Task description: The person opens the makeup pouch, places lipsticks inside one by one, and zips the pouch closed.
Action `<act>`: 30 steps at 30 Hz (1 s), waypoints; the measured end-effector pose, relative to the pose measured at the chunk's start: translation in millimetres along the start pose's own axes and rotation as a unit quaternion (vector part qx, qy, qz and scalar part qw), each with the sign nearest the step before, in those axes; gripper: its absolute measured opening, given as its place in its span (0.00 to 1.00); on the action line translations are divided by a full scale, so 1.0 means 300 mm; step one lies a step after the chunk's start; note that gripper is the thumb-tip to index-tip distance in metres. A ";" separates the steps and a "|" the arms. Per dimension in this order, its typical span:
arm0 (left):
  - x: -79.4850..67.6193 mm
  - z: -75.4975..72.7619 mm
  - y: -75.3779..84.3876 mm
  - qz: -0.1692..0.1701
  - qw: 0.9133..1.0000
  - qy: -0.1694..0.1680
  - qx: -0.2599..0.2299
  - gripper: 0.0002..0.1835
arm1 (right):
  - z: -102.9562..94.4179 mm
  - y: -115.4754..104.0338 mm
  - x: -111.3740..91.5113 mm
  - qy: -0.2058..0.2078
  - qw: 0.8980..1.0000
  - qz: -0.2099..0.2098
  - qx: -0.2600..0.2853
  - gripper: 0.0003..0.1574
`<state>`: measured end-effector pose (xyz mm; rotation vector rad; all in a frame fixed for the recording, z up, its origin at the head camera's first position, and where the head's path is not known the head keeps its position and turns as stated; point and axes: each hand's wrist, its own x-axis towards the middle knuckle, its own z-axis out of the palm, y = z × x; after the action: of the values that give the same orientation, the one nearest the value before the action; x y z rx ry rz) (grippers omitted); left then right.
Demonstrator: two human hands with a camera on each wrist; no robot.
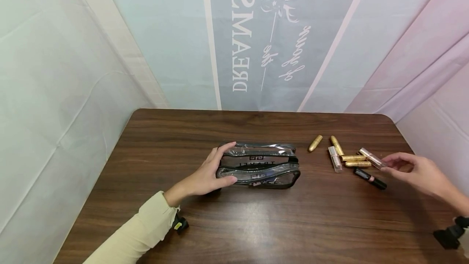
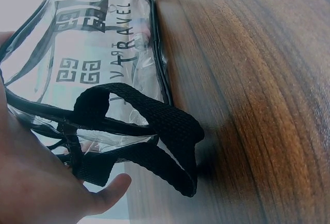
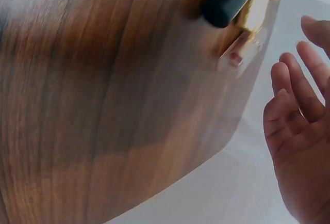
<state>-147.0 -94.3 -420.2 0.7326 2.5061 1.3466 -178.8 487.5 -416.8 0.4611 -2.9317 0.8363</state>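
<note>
A clear bag with black trim and "TRAVEL" lettering (image 1: pixel 269 170) stands near the middle of the table. My left hand (image 1: pixel 207 174) holds its left end, thumb on the near side and fingers on the far side. A black strap loop (image 2: pixel 154 108) hangs from that end in the left wrist view. On the right, my right hand (image 1: pixel 417 172) reaches to the end of a clear-capped lipstick (image 1: pixel 371 158); in the right wrist view its loosely bent fingers (image 3: pixel 304 84) look apart from it. Nearby lie another clear lipstick (image 1: pixel 335 159) and a black-capped tube (image 1: pixel 370 178).
Several gold lipstick tubes (image 1: pixel 357 164) lie clustered by the clear lipsticks, and a single gold tube (image 1: pixel 315 143) sits further left. Brown wood table (image 1: pixel 256 227) runs up to a printed curtain (image 1: pixel 264 52) at the back. White fabric (image 1: pixel 55 93) hangs at the left.
</note>
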 end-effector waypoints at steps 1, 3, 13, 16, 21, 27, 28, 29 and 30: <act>0.000 0.000 -0.001 0.001 1.000 0.000 0.000 0.45 | 0.001 0.009 0.001 0.002 1.000 0.006 0.003 0.16; 0.000 0.001 -0.002 0.001 1.000 0.001 0.000 0.45 | 0.004 0.027 0.002 0.008 1.000 0.022 0.003 0.18; -0.001 0.003 -0.003 0.010 1.000 0.004 0.003 0.45 | 0.029 0.100 0.008 0.015 0.997 0.070 0.004 0.23; 0.000 0.003 -0.003 0.006 1.000 0.002 0.003 0.45 | 0.042 0.116 0.011 0.015 0.997 0.070 0.016 0.23; 0.002 0.003 -0.003 0.004 1.000 0.002 0.005 0.45 | 0.063 0.134 0.011 0.022 0.997 0.076 0.020 0.23; 0.002 0.004 -0.005 0.004 1.000 0.004 0.005 0.45 | 0.085 0.146 0.006 0.026 0.996 0.090 0.009 0.23; 0.001 0.004 -0.005 0.003 1.000 0.004 0.004 0.45 | 0.089 0.147 0.006 0.025 0.995 0.092 0.008 0.23; 0.001 0.004 -0.006 0.003 1.000 0.004 0.004 0.45 | 0.092 0.148 0.006 0.025 0.995 0.093 0.007 0.24; 0.000 0.004 -0.006 0.003 1.000 0.004 0.003 0.45 | 0.096 0.150 0.007 0.024 0.995 0.094 0.004 0.24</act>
<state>-147.2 -94.2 -422.3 0.7381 2.5171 1.3468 -193.6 508.2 -463.8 0.1638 -2.9619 0.8669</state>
